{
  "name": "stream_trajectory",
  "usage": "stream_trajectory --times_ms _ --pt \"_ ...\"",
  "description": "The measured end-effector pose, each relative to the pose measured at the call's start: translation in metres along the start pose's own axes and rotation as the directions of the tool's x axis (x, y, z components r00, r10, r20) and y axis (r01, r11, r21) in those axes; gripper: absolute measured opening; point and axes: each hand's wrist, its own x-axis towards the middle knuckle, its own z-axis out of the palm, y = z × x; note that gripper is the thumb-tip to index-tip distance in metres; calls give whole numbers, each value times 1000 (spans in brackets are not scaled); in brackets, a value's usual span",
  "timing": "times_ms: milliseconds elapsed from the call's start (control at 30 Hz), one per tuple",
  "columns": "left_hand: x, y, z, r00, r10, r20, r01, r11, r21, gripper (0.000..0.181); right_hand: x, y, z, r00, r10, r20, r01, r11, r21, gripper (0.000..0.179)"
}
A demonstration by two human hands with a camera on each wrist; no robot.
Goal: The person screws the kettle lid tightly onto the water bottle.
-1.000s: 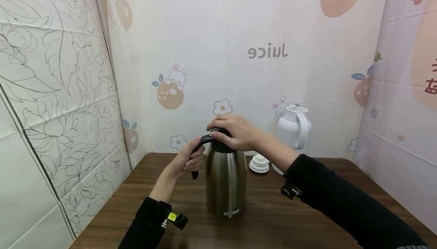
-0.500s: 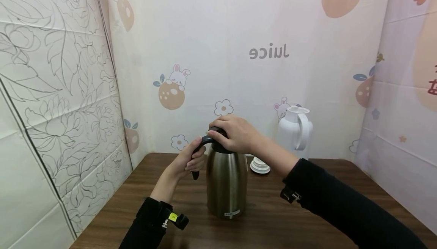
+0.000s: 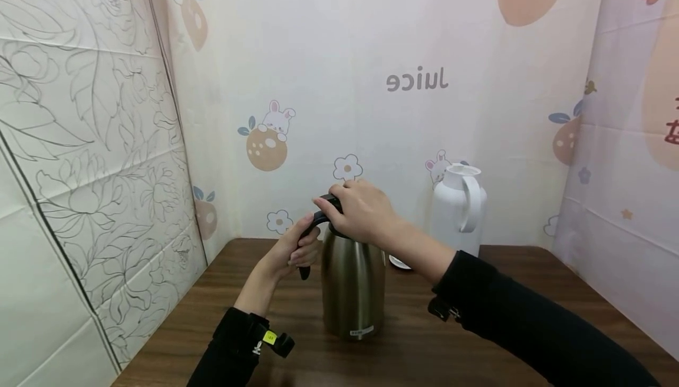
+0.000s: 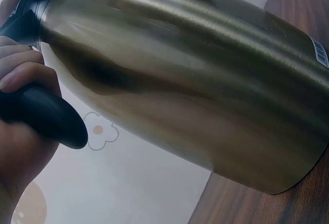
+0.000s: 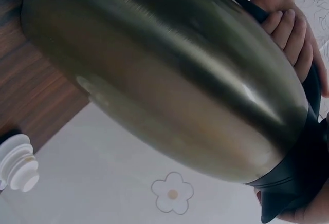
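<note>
A gold-brown metal thermos jug (image 3: 352, 287) with a black collar stands upright on the table (image 3: 424, 346). My left hand (image 3: 289, 248) holds its curved black handle (image 4: 46, 113), fingers wrapped round it, on the jug's left side. From the right, my right hand (image 3: 363, 210) grips the black lid (image 3: 333, 199) on top, with the thumb toward the handle and the other fingers over the far side. Much of the lid is hidden under that palm. In the right wrist view, a black spout (image 5: 270, 211) juts out by the right hand's fingers.
Behind and to the right stands a white jug (image 3: 451, 204) with an open top and a handle. A white stepped stopper (image 5: 20, 165) lies on the table near it, mostly hidden by my right arm in the head view. Printed cloth walls (image 3: 318, 51) enclose the table.
My right hand has turned over the lid, its thumb shifting left toward the handle and its wrist dropping slightly left. The left hand and the jug's body stay in place.
</note>
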Motion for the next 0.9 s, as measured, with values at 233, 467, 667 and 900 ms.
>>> stream_trajectory --times_ms 233,467,667,900 --pt "0 1 1 1000 -3 -7 3 1000 12 57 3 -11 -2 994 97 54 -93 993 -78 53" --pt "0 0 1 1000 6 4 -6 1000 2 57 4 -14 -8 984 144 109 -138 988 -61 54" --pt "0 -1 0 1000 5 19 -5 1000 -15 58 6 -5 -19 974 115 197 -124 992 36 59" --pt "1 0 1 1000 10 25 -9 999 -34 57 11 26 -22 976 -191 110 165 965 206 52"
